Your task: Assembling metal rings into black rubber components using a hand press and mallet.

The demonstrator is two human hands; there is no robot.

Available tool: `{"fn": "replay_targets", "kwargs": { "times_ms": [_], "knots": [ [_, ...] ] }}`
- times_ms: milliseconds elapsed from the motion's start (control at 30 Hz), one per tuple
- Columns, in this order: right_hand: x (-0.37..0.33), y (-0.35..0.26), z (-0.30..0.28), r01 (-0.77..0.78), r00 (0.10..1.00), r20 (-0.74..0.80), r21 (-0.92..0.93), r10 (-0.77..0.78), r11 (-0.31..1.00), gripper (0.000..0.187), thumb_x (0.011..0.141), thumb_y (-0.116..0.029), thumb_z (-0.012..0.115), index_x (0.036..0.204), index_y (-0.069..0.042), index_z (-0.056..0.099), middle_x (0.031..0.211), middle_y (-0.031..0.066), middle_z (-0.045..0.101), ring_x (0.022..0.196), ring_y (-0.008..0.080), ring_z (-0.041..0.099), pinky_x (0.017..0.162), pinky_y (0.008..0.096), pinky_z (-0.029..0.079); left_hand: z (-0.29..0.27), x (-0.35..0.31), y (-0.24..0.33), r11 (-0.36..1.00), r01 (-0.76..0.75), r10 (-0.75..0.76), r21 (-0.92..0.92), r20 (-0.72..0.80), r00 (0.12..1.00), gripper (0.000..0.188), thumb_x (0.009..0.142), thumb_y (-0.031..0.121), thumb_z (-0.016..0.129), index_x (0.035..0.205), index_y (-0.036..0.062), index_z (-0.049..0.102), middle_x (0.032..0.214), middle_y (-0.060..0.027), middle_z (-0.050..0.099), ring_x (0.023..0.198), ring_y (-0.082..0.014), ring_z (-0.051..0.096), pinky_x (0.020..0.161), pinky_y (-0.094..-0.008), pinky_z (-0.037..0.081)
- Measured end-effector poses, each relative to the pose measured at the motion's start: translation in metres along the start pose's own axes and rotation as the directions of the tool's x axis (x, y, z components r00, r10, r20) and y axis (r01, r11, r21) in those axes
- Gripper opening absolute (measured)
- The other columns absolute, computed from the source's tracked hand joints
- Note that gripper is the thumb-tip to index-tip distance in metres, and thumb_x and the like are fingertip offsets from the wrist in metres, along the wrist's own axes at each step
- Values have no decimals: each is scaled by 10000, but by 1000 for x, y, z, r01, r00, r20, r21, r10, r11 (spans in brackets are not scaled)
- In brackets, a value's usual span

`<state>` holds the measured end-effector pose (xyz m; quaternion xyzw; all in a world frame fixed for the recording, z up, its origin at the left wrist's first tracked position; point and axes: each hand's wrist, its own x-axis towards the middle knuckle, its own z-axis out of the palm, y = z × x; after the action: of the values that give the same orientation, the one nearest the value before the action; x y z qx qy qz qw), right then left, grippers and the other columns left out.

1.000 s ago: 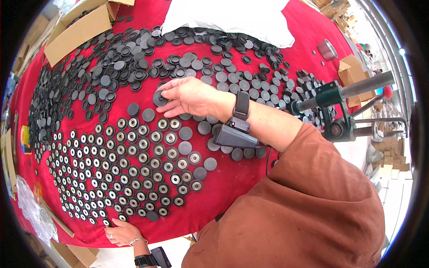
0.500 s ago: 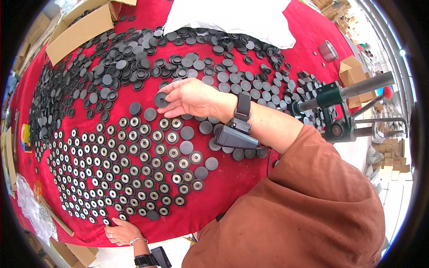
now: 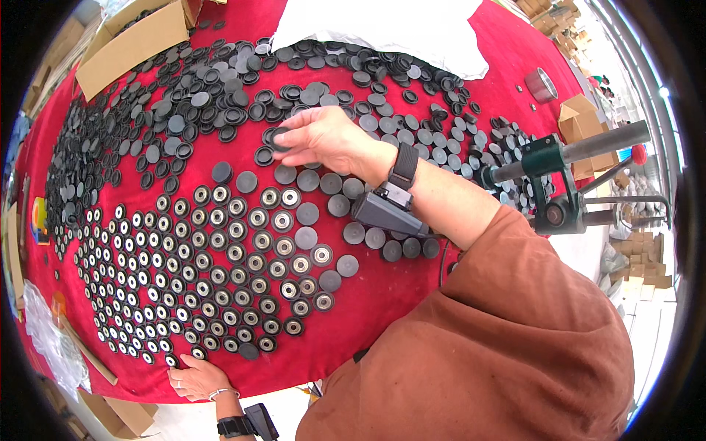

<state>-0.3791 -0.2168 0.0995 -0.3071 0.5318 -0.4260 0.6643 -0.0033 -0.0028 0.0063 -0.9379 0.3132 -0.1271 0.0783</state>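
Observation:
My right hand (image 3: 321,140) reaches over the middle of the table, its thumb and fingers pinching a round black plastic cap (image 3: 279,139). Just below that lies another black cap (image 3: 263,156), hollow side up. Spread over the near left are rows of black caps with metal bearing-like rings (image 3: 218,216) in their centres. Flat grey-black caps (image 3: 246,181) lie along the far and right edges of these rows. At the front edge, my left hand (image 3: 198,379) rests with fingers apart beside the nearest ringed cap (image 3: 171,361), holding nothing visible.
Loose black caps (image 3: 198,99) are heaped across the far side of the red cloth (image 3: 368,316). A cardboard box (image 3: 132,51) stands far left, a white sack (image 3: 375,29) at the back. On the right are a green hand press (image 3: 544,184) and a metal cup (image 3: 540,84).
My right hand has moved slightly away and to the right, still pinching a cap, over the loose caps. My left hand stays by the front edge; the whole view has shifted a little.

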Motion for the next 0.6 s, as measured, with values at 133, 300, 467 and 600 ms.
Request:
{"fn": "replay_targets", "kwargs": {
  "times_ms": [133,300,467,600],
  "knots": [
    [0,5,-3,228,958,8,-619,-285,751,277,766,-104,669,999,26,597,844,129,654,780,213,652,680,300,541,-1,-1,1,1000,2,-2,7,5,1000,552,898,460,379,1191,-3,446,1176,-157,467,995,-337,447,807,-454,383],
    [-2,21,13,506,805,321,-810,-499,296,232,746,-154,645,946,-39,649,808,148,661,747,257,652,690,334,516,8,0,-2,1000,-12,11,-17,-30,999,537,891,468,386,1151,5,461,1154,-157,475,1015,-344,450,805,-476,389],
    [13,19,0,506,711,301,-847,-635,165,230,752,-139,625,947,-20,646,798,156,658,738,259,655,679,330,517,10,0,-1,999,-9,6,-49,-62,998,526,880,480,399,1112,14,478,1149,-154,482,1058,-351,445,817,-503,390],
    [-3,8,-6,452,790,266,-862,-553,231,220,739,-148,647,927,-36,659,775,138,664,709,218,661,657,309,518,6,-1,-3,1000,-27,27,-3,-34,999,559,895,474,376,1185,1,447,1178,-147,473,973,-345,456,791,-465,388]
  ]
}}
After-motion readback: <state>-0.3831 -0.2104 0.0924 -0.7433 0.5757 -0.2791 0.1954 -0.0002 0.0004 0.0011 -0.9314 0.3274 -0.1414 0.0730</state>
